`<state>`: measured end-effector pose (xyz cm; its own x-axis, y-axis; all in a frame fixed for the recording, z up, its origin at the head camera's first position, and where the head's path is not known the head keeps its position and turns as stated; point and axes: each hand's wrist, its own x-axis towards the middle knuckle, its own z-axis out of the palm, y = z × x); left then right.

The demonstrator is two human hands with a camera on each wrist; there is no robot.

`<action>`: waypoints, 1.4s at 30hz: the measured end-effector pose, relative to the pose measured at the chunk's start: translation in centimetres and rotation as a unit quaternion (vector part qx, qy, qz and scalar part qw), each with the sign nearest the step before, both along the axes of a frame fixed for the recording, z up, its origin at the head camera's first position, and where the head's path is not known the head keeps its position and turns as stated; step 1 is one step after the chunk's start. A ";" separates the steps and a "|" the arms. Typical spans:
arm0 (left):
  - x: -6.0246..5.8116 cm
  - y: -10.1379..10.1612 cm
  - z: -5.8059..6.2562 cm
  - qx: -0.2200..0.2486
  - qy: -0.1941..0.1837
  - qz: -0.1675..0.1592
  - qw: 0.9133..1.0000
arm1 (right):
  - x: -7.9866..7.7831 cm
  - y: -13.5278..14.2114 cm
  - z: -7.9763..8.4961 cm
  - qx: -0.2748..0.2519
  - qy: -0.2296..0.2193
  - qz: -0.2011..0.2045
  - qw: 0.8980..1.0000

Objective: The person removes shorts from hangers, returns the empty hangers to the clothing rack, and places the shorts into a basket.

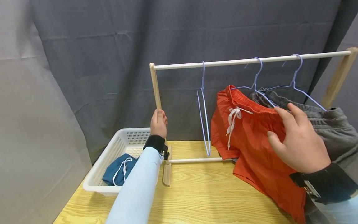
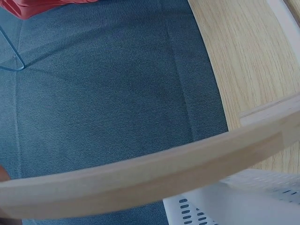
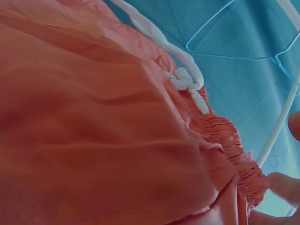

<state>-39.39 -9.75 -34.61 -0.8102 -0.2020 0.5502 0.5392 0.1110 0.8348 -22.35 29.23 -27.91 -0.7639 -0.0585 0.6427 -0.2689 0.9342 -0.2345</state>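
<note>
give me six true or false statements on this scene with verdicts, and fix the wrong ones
1. Three hangers hang on the rail. True.
2. All of them bear clothes. False: the leftmost one is bare.
3. The basket stands left of the left post. True.
4. The basket is empty. False: a blue garment lies in it.
5. Both hands grip the left post. False: only the left hand does; the right hand is by the red shorts.
6. The red shorts have a white cord. True.

The table (image 1: 201,193) is of yellowish wood with visible grain. On it, at the left, stands a white basket (image 1: 103,189); just beside it, the rack (image 1: 229,63) rests on its wooden foot (image 1: 167,178).
</note>
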 end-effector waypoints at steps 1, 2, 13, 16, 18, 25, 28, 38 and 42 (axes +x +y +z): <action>0.0 0.0 0.0 -0.001 0.000 0.002 1.000 | -0.2 0.0 0.0 -0.001 -0.011 0.000 1.000; 0.0 0.0 0.0 -0.001 0.000 0.003 1.000 | -0.4 0.1 0.0 -0.001 -0.019 0.001 1.000; 0.2 -0.1 0.0 -0.007 -0.008 0.000 1.000 | -1.8 0.9 0.2 -0.019 -0.108 0.011 0.994; 0.3 -0.1 0.1 -0.007 -0.008 0.001 1.000 | -2.3 1.3 0.3 -0.020 -0.130 0.018 0.991; 0.3 -0.1 0.1 -0.008 -0.006 0.001 1.000 | -2.5 1.6 0.3 -0.017 -0.144 0.020 0.989; 0.0 -0.1 -0.1 -0.007 0.002 -0.001 1.000 | -3.2 2.5 0.4 -0.020 -0.164 0.021 0.986; 0.1 -0.1 -0.1 -0.004 0.001 -0.004 1.000 | -3.3 2.8 0.3 -0.032 -0.141 0.029 0.989; 0.1 0.0 -0.2 -0.002 -0.002 -0.006 1.000 | -3.4 3.9 0.1 -0.066 -0.082 0.008 0.994; 0.2 0.0 -0.1 0.005 0.000 -0.009 1.000 | -3.4 3.9 0.3 -0.079 -0.078 0.002 0.994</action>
